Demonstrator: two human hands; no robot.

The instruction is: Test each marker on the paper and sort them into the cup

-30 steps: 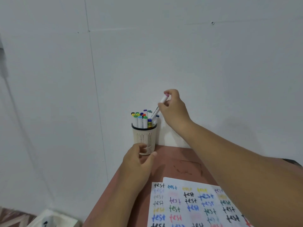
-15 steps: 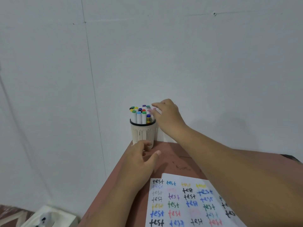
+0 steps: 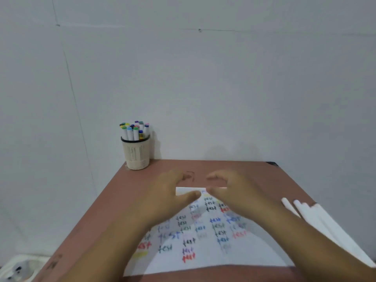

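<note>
Markers: a bunch of markers (image 3: 134,131) stands upright, caps up, in the cup; no loose marker shows on the table or in either hand
Cup: the pale ribbed cup (image 3: 136,153) sits at the far left corner of the table, close against the wall
Paper: the paper (image 3: 203,237) lies flat in the middle of the table, covered with rows of the word "test" in many colours; its far edge shows between the two hands
Left hand: the left hand (image 3: 168,194) hovers over the paper's far edge, fingers loosely curled, holding nothing; it is blurred
Right hand: the right hand (image 3: 234,192) is just beside it, thumbs almost meeting, fingers relaxed and empty
Key relation: the cup lies ahead and to the left of both hands, well apart; the left hand is nearer; the markers' long axes run vertical, so any pick would be from above
Progress: by the look of it, sorting is at or near its end
Around: white sheets (image 3: 325,224) at the table's right edge, brown table (image 3: 244,169), plain wall (image 3: 203,78); nothing stands between the hands and the cup
</note>
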